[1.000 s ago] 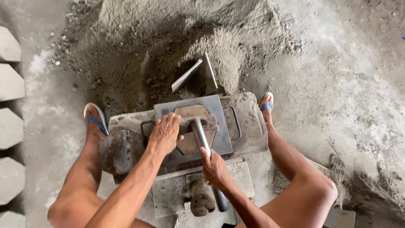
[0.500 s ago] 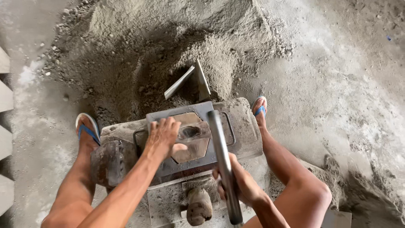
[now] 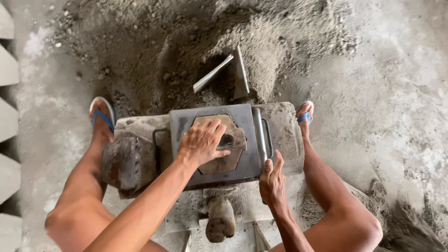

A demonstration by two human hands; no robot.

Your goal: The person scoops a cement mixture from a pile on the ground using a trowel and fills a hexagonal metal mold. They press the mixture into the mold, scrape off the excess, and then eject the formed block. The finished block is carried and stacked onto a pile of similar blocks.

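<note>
A grey steel mould [image 3: 184, 123] sits on a dusty concrete block between my feet. A hexagonal brown plate [image 3: 224, 161] fills its opening. My left hand [image 3: 201, 142] lies on this plate, fingers curled over the dark handle [image 3: 234, 139] in its middle. A grey metal bar [image 3: 259, 133] lies flat along the mould's right side. My right hand [image 3: 273, 182] is at the bar's near end, thumb touching it, fingers stretched out and not wrapped around it.
A heap of grey sand mix [image 3: 196, 51] rises behind the mould, with a metal scoop [image 3: 228, 72] stuck in it. A rusty heavy block [image 3: 125, 163] sits at the left, a wooden mallet [image 3: 220, 219] near me. Cast pavers [image 3: 7, 70] line the left edge.
The bar, held raised in my right hand before, now lies flat on the mould's right side and my right hand has let go. My left hand stays on the hexagonal plate.
</note>
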